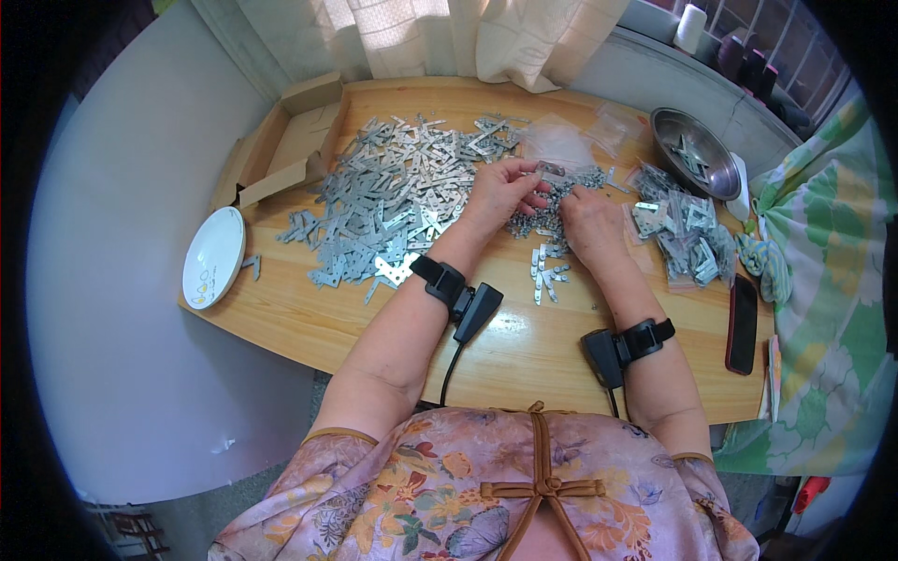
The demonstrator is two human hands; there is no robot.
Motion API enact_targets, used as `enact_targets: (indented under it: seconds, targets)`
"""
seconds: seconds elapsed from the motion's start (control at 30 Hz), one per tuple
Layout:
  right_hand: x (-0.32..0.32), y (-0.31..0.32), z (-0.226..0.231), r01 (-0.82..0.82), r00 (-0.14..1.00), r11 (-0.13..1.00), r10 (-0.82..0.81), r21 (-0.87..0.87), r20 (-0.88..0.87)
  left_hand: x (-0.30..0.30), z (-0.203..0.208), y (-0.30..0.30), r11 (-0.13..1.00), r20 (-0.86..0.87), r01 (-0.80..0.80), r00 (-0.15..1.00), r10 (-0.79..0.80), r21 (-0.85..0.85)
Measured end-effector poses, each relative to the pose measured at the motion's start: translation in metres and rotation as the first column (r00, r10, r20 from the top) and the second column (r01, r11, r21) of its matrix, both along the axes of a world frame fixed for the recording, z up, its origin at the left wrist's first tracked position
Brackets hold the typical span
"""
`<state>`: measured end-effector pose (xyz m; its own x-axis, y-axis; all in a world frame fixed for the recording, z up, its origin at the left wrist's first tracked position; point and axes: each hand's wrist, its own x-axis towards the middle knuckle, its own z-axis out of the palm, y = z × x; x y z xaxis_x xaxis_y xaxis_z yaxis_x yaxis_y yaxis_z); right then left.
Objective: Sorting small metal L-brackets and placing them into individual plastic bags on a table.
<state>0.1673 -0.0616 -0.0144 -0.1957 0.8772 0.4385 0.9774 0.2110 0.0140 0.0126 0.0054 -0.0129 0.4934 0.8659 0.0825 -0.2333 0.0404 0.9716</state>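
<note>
Both forearms reach forward from lower edge, black straps near wrists. Left hand (498,196) turned inward, thumb and fingertips pinching a small flat silver metal piece (552,168) just above the screw pile. Right hand (595,226) beside it, back up, fingers curled down at the pile of tiny shiny metal screws (533,222); cannot tell if fingertips grip anything. Near right hand, toward the body: short flat silver strips with holes (544,277), loosely overlapping. Left of the hands: wide heap of dull-grey, angular, drilled metal brackets (388,201). Right: crinkly clear plastic bags of metal parts (697,245), smooth round steel bowl (670,140). All on glossy, wood-grained table (496,365).
</note>
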Motion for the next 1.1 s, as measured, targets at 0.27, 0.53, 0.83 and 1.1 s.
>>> enact_targets:
  seconds: [0.27,0.53,0.83,1.1]
  targets:
    - [0.006,0.007,-0.012,0.037,0.996,0.994,-0.029,0.103,-0.084,0.001,-0.005,0.004,0.999,0.029,0.028,0.999,-0.029,0.022]
    - [0.007,0.013,-0.022,0.024,0.658,0.991,0.083,0.131,-0.748,0.003,-0.008,0.005,0.997,0.005,-0.046,0.999,0.046,0.056]
    - [0.001,0.01,-0.011,-0.095,0.175,0.993,0.091,0.075,-0.98,0.0,0.003,-0.002,0.99,-0.13,-0.04,0.99,0.057,0.133]
    - [0.001,0.01,-0.01,-0.054,0.283,0.985,0.171,0.162,-0.944,0.002,-0.006,0.004,0.98,-0.118,0.071,0.992,-0.05,0.184]
